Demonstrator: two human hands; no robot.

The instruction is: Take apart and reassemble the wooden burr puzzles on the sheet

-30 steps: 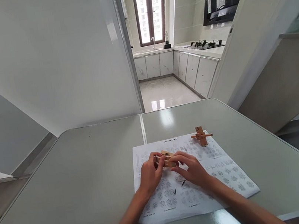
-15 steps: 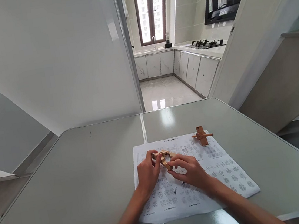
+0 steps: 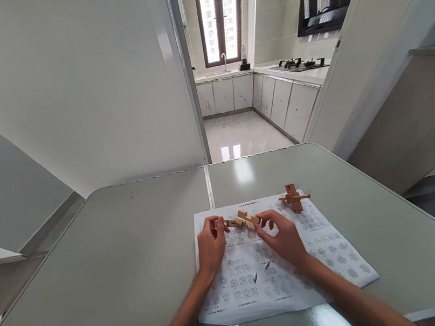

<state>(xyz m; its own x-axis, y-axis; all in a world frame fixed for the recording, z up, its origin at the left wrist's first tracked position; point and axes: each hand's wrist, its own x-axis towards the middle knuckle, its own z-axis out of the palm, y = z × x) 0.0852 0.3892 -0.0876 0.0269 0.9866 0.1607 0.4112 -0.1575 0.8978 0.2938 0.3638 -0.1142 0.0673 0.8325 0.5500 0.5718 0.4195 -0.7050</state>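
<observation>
Over the printed instruction sheet point(image 3: 241, 295), my left hand point(image 3: 211, 245) pinches one end of a light wooden puzzle piece point(image 3: 232, 223). The thumb and fingers of my right hand point(image 3: 281, 236) are closed on a notched wooden puzzle block point(image 3: 250, 225). These wooden parts meet or overlap between my hands; whether they interlock I cannot tell. To the right, on the sheet's far edge, stands a darker brown cross-shaped wooden puzzle point(image 3: 293, 199) with a numeral on its upright part.
The sheet lies on a grey-green table point(image 3: 134, 262) with a metal seam point(image 3: 209, 186) down its middle. Beyond the far table edge, a doorway opens on a kitchen with white cabinets point(image 3: 224, 95) and a gas hob point(image 3: 301, 64). A white panel point(image 3: 117, 91) rises behind the table at left.
My hands have moved apart a little, and the light wooden pieces now stretch sideways between them instead of forming a compact ring-like shape. The cross-shaped puzzle has stayed put.
</observation>
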